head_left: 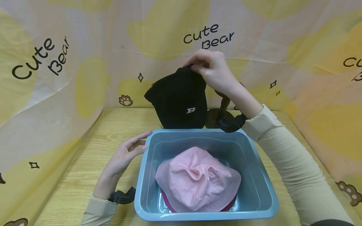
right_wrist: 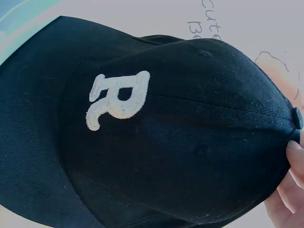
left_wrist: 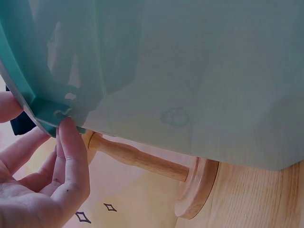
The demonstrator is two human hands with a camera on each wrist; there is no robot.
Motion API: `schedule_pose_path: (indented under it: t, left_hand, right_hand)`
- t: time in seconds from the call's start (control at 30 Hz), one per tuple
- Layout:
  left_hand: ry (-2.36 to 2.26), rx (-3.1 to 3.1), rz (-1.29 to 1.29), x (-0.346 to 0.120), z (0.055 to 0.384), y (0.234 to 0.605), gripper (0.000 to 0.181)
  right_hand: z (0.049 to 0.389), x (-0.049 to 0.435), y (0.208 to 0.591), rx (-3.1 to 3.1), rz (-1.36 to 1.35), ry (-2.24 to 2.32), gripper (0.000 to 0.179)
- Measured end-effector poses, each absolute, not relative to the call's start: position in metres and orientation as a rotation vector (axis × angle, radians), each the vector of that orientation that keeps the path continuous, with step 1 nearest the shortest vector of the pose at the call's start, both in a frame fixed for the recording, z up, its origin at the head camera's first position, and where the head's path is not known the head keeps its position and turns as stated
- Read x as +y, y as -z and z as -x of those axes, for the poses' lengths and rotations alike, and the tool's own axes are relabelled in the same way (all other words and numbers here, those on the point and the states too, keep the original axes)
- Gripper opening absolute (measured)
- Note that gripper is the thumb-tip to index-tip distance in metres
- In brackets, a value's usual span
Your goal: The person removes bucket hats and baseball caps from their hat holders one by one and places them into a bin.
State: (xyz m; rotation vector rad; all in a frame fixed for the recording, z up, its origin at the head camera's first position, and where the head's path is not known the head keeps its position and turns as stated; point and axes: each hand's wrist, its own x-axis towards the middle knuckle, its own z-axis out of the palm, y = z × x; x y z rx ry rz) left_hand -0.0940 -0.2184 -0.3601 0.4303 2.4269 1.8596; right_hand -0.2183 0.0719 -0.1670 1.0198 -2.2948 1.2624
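My right hand (head_left: 210, 67) pinches a black baseball cap (head_left: 181, 97) by the top of its crown, holding it up behind the far rim of a light blue plastic basin (head_left: 267, 188). A white letter R (right_wrist: 118, 99) stands on the cap's front, and its brim points down. At the basin's far left corner, my left hand (head_left: 125, 153) grips the rim with thumb and fingertips (left_wrist: 71, 137). Inside the basin lies a pink bucket hat (head_left: 198, 182), crown up and creased, over a magenta item (head_left: 168, 201) that shows only at its edge.
Behind the basin stands a dark brown stand (head_left: 213, 117), partly covered by my right wrist. A light wooden stand (left_wrist: 142, 159) shows beyond the basin in the left wrist view. Patterned cloth (head_left: 158, 31) encloses the wooden table (head_left: 118, 122) at the back and sides.
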Motion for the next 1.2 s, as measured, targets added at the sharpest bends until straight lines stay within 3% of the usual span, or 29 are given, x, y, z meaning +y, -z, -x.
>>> schedule_pose_path:
  t: [1.2]
  left_hand:
    - [-1.864,2.426,-0.443,-0.220,0.096,0.361,0.047]
  right_hand:
    - [0.200,0.101,0.128,-2.262,-1.112,-1.261,0.017]
